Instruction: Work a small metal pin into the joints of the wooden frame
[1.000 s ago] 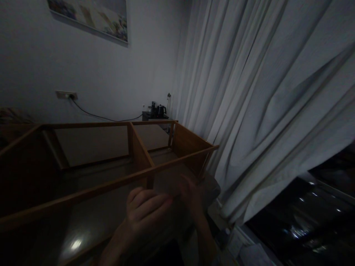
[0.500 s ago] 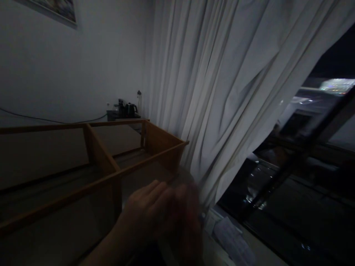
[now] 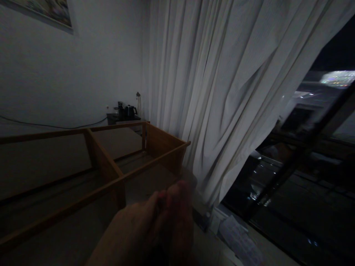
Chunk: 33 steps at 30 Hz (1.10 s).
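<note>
My left hand (image 3: 135,221) is at the bottom middle, back of the hand towards me, its fingers bent in against my right hand. My right hand (image 3: 180,221) stands close beside it with its fingers pointing up. Both are dark and smeared by motion. The fingers overlap, so whether anything lies between them is hidden. Just beyond and to the left of my hands is an open wooden frame (image 3: 94,190) with a crosspiece dividing it.
A white curtain (image 3: 222,92) hangs behind the frame, beside a dark window (image 3: 291,192). A small dark cabinet (image 3: 112,119) at the back carries a black kettle (image 3: 130,111). Pale crumpled cloth (image 3: 240,236) lies low on the right. A cable (image 3: 69,127) runs along the wall.
My hands have drawn a little lower and closer to each other, with my left hand shifting slightly left. The view has tilted slightly.
</note>
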Each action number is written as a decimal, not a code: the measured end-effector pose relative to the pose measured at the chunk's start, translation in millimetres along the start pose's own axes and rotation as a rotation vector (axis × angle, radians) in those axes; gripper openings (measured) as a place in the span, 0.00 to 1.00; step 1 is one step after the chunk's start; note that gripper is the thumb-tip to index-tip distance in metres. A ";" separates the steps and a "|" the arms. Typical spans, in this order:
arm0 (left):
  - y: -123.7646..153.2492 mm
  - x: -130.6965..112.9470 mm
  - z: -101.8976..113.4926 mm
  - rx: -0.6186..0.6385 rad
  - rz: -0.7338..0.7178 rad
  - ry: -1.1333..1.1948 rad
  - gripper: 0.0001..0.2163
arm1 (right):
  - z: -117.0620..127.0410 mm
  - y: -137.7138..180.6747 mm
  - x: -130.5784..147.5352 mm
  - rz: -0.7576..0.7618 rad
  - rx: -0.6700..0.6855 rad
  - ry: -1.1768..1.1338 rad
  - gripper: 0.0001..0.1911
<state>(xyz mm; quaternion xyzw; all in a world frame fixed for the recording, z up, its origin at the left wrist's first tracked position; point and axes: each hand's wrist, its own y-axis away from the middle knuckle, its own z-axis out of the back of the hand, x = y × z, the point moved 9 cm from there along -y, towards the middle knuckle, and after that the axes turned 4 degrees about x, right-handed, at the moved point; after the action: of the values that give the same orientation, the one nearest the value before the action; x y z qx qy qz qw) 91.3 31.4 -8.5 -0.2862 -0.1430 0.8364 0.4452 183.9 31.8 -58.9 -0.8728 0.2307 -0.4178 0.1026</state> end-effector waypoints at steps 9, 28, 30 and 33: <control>21.1 -2.4 37.2 -0.170 -0.071 -0.019 0.07 | -1.9 5.2 -7.0 0.110 0.012 0.167 0.22; 30.6 -28.6 37.7 -0.221 -0.361 -0.357 0.14 | -11.1 26.2 34.5 0.439 0.225 0.843 0.14; 28.3 -29.9 39.5 -0.170 -0.398 -0.337 0.13 | -13.6 24.6 36.1 0.472 0.309 0.843 0.12; 27.6 -28.1 43.5 -0.160 -0.370 -0.369 0.13 | -14.3 19.3 33.2 0.466 0.347 0.789 0.12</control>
<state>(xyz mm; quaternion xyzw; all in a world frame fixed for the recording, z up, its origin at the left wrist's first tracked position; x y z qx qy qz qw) 59.0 -6.7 22.3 -0.1324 -0.3373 0.7647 0.5329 184.8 -1.0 -34.5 -0.5431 0.3682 -0.7148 0.2421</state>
